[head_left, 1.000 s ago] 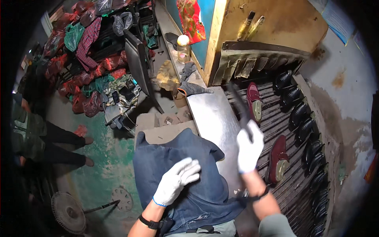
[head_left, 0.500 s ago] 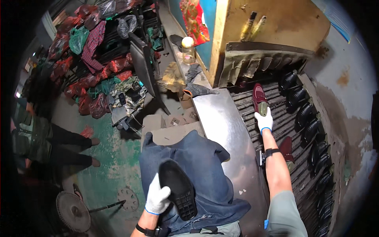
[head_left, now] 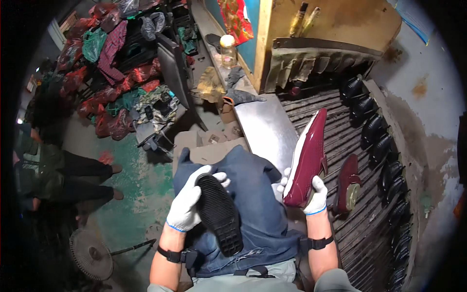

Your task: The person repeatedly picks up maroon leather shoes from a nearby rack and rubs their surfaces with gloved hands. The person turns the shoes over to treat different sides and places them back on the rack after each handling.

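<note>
left hand (head_left: pixel 182 207): white-gloved, curled, gripping | right hand (head_left: pixel 316 197): white-gloved, cupped, gripping | left forearm (head_left: pixel 164 270): strapped, angled up rightward | right forearm (head_left: pixel 319 228): strapped, near-upright, well apart

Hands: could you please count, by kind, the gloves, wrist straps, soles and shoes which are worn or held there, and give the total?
White gloves: 2
Black straps: 2
Black sole: 1
Maroon shoe: 1
Total: 6
</note>
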A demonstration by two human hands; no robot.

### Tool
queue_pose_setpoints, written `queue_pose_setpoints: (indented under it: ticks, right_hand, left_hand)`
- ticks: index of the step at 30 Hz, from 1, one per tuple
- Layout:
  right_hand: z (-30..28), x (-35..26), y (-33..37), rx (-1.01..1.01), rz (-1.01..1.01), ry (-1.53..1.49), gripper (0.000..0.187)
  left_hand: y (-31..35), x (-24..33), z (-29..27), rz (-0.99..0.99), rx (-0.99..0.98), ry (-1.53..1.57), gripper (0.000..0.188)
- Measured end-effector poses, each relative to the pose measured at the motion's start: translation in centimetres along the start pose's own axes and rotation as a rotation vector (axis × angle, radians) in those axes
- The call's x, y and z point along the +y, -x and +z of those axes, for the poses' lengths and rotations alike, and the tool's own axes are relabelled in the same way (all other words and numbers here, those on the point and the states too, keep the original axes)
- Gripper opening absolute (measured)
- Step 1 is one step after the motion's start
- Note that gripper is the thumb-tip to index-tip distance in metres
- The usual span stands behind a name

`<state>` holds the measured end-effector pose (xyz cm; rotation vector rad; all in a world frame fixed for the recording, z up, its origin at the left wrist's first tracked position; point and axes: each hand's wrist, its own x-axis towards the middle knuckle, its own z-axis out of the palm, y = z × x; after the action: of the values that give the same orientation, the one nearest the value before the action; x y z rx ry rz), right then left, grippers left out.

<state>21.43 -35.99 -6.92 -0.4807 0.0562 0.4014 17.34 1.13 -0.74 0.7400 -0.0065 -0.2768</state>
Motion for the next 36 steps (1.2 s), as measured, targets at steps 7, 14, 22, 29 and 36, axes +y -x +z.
queue_pose_setpoints:
  ticks: [7,14,22,29,36]
  right_hand:
    - [4.9,5.0,1.9,-0.014,0.165,0.026,0.086]
    - [12.0,7.8,7.0,0.183,-0.078,0.569,0.087]
    - [14.5,11.8,9.0,-0.070,-0.342,1.479,0.113]
    - [13.5,13.0,9.0,-0.045,-0.288,1.417,0.110]
    - [13.3,13.1,9.1,-0.049,-0.299,1.447,0.110]
  left_hand:
    - [0.8,0.6,-0.1,0.058,0.040,0.079,0.063]
    - [-1.4,2.6,0.8,0.258,-0.179,0.048,0.064]
    - [-0.4,1.5,-0.7,0.308,-0.174,-0.108,0.068]
    - [0.1,2.0,0.2,0.319,-0.210,-0.183,0.070]
    - [0.3,1.8,0.0,0.294,-0.187,-0.219,0.071]
